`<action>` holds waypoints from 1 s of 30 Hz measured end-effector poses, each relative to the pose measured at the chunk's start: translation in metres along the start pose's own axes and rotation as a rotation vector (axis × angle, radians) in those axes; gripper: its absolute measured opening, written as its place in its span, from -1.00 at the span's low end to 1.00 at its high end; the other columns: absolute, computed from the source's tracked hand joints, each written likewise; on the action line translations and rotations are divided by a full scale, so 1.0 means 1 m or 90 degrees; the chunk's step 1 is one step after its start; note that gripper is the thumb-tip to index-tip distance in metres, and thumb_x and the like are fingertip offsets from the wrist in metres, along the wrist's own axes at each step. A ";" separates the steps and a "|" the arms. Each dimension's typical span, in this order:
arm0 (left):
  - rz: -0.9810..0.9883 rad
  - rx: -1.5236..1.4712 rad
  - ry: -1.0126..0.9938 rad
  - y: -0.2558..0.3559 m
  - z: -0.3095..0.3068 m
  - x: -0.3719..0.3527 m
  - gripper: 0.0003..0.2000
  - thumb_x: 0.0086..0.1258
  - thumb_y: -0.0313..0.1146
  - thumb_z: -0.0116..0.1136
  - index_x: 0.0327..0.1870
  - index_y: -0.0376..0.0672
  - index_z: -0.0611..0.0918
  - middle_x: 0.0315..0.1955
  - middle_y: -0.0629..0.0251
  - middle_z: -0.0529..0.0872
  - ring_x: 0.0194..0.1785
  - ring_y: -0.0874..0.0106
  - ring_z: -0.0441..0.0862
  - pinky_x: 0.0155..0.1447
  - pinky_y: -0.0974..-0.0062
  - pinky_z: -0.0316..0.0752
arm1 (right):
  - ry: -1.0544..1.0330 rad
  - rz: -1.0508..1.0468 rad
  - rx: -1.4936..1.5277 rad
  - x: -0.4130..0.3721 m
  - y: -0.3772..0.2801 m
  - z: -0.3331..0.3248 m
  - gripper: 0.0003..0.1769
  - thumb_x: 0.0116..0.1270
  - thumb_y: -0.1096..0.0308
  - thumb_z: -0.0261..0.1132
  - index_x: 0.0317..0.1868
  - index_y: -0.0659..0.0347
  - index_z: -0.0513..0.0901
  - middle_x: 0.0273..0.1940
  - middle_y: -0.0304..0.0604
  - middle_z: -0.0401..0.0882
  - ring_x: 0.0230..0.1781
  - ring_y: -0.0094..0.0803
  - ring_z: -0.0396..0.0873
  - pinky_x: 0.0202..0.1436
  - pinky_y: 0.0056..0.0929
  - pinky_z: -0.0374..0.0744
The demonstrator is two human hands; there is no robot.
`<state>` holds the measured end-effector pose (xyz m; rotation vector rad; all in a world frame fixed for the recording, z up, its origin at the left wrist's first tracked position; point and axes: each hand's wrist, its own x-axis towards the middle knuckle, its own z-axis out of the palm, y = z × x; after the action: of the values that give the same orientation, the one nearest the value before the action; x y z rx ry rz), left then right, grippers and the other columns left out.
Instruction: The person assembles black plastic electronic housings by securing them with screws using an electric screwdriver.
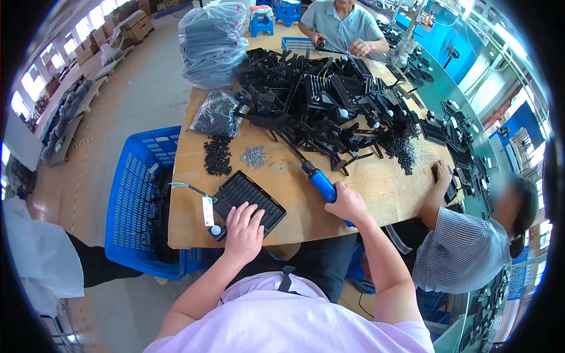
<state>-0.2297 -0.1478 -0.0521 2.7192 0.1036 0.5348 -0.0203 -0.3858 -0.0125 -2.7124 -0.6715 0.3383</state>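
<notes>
My left hand (243,234) lies with its fingers stretched out on a black finned lamp housing (246,193) near the table's front edge. From the housing's left side come a cable with bare coloured wire ends (187,186), a white label (208,210) and a small round whitish part (216,230). A blue electric screwdriver (321,185) is wrapped in my right hand (347,206), its bit pointing away to the upper left, over the table and apart from the housing. Beyond the housing sit a pile of black screws (218,156) and a pile of silver screws (254,157).
Black brackets and housings (306,94) heap up mid-table, beside a bag of small parts (216,115) and bagged stacks (213,44). A blue crate (126,200) stands left. Co-workers sit opposite (347,26) and at right (465,253), beside a green conveyor (432,70).
</notes>
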 end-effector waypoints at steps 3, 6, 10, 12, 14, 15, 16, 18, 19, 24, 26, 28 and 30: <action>0.006 -0.004 -0.002 -0.001 -0.001 0.001 -0.63 0.36 -0.41 0.21 0.19 -0.24 0.65 0.22 0.06 0.61 0.42 0.04 0.43 0.55 -0.05 0.20 | -0.107 0.049 0.227 -0.021 0.005 -0.016 -0.42 0.13 0.26 0.42 0.14 0.36 0.54 -0.19 0.07 0.69 -0.19 -0.15 0.73 -0.03 -0.22 0.67; 0.017 -0.058 0.039 -0.001 -0.010 0.011 -0.68 0.37 -0.50 0.14 0.12 -0.30 0.66 0.10 0.05 0.66 0.27 0.01 0.56 0.41 -0.02 0.37 | -0.285 0.095 0.536 -0.057 0.010 -0.029 -0.35 0.20 0.31 0.44 0.27 0.35 0.46 -0.19 -0.09 0.62 -0.24 -0.41 0.66 -0.13 -0.37 0.66; -0.015 0.068 0.072 -0.009 -0.014 0.032 -0.66 0.40 -0.42 0.13 0.19 -0.18 0.67 0.18 0.07 0.64 0.33 0.02 0.52 0.43 -0.04 0.34 | -0.438 0.087 0.732 -0.116 0.026 -0.009 -0.23 0.23 0.31 0.50 0.38 0.33 0.36 -0.13 -0.11 0.60 -0.24 -0.36 0.66 -0.15 -0.30 0.68; -0.080 0.117 0.021 -0.013 -0.004 0.034 -0.61 0.42 -0.38 0.13 0.26 -0.14 0.64 0.27 0.05 0.59 0.40 0.01 0.45 0.49 -0.14 0.26 | -0.488 0.110 0.778 -0.141 0.018 0.001 -0.15 0.25 0.32 0.53 0.43 0.33 0.27 -0.12 -0.10 0.57 -0.26 -0.36 0.67 -0.14 -0.27 0.71; -0.084 0.193 -0.037 -0.012 0.006 0.034 -0.56 0.45 -0.35 0.13 0.35 -0.10 0.59 0.34 0.03 0.54 0.47 0.02 0.39 0.51 -0.20 0.20 | -0.525 0.092 0.706 -0.153 0.013 0.013 -0.14 0.29 0.37 0.49 0.49 0.38 0.22 -0.13 -0.10 0.60 -0.26 -0.42 0.65 -0.17 -0.37 0.67; -0.073 0.195 -0.030 -0.012 0.010 0.034 -0.57 0.45 -0.34 0.12 0.35 -0.11 0.59 0.35 0.02 0.54 0.47 0.02 0.39 0.51 -0.25 0.18 | -0.541 0.074 0.665 -0.156 0.014 0.020 -0.07 0.28 0.33 0.52 0.53 0.39 0.19 -0.11 -0.08 0.62 -0.27 -0.43 0.65 -0.16 -0.40 0.66; -0.062 0.199 -0.023 -0.012 0.013 0.035 -0.57 0.46 -0.33 0.10 0.34 -0.12 0.60 0.36 0.00 0.53 0.47 0.01 0.39 0.52 -0.30 0.15 | -0.547 0.068 0.648 -0.157 0.012 0.026 -0.05 0.28 0.32 0.53 0.54 0.39 0.18 -0.10 -0.07 0.62 -0.27 -0.44 0.65 -0.16 -0.41 0.66; -0.063 0.181 -0.030 -0.012 0.010 0.036 -0.57 0.46 -0.33 0.12 0.34 -0.11 0.61 0.36 -0.02 0.53 0.47 0.02 0.40 0.53 -0.26 0.15 | -0.556 0.056 0.615 -0.158 0.007 0.035 -0.02 0.28 0.29 0.55 0.56 0.38 0.17 -0.08 -0.06 0.62 -0.29 -0.46 0.64 -0.16 -0.44 0.65; -0.063 0.173 -0.027 -0.012 0.010 0.036 -0.57 0.46 -0.33 0.13 0.34 -0.10 0.61 0.36 -0.02 0.53 0.47 0.02 0.41 0.53 -0.25 0.15 | -0.575 0.067 0.618 -0.158 0.007 0.039 0.01 0.26 0.17 0.58 0.56 0.37 0.20 -0.01 0.00 0.62 -0.17 -0.37 0.67 -0.02 -0.39 0.65; -0.063 0.174 -0.014 -0.013 0.013 0.035 -0.58 0.45 -0.33 0.16 0.33 -0.08 0.61 0.36 0.00 0.53 0.46 0.04 0.42 0.53 -0.23 0.15 | -0.480 -0.070 0.534 -0.156 0.007 0.054 0.04 0.24 0.00 0.58 0.55 0.32 0.25 0.18 0.11 0.60 0.17 -0.16 0.60 0.30 -0.27 0.54; -0.061 0.175 -0.009 -0.014 0.014 0.034 -0.58 0.45 -0.34 0.15 0.33 -0.08 0.61 0.35 0.00 0.53 0.46 0.03 0.42 0.54 -0.23 0.15 | -0.473 -0.075 0.544 -0.155 0.008 0.056 0.05 0.24 -0.02 0.58 0.55 0.31 0.26 0.22 0.13 0.59 0.24 -0.12 0.58 0.36 -0.25 0.51; -0.059 0.175 -0.007 -0.015 0.015 0.034 -0.58 0.46 -0.34 0.15 0.33 -0.08 0.61 0.35 0.00 0.53 0.46 0.03 0.41 0.54 -0.22 0.15 | -0.464 -0.085 0.552 -0.155 0.009 0.060 0.05 0.23 -0.01 0.59 0.55 0.31 0.25 0.24 0.14 0.59 0.25 -0.11 0.58 0.36 -0.25 0.51; -0.059 0.172 -0.007 -0.014 0.014 0.034 -0.59 0.46 -0.35 0.14 0.33 -0.08 0.61 0.35 -0.01 0.53 0.46 0.02 0.41 0.54 -0.21 0.15 | -0.468 -0.076 0.543 -0.155 0.008 0.059 0.05 0.23 -0.02 0.58 0.55 0.32 0.25 0.24 0.14 0.58 0.25 -0.10 0.58 0.37 -0.24 0.51</action>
<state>-0.1928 -0.1347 -0.0575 2.9596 0.3179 0.5118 -0.1684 -0.4532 -0.0468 -1.6888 -0.6475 1.2812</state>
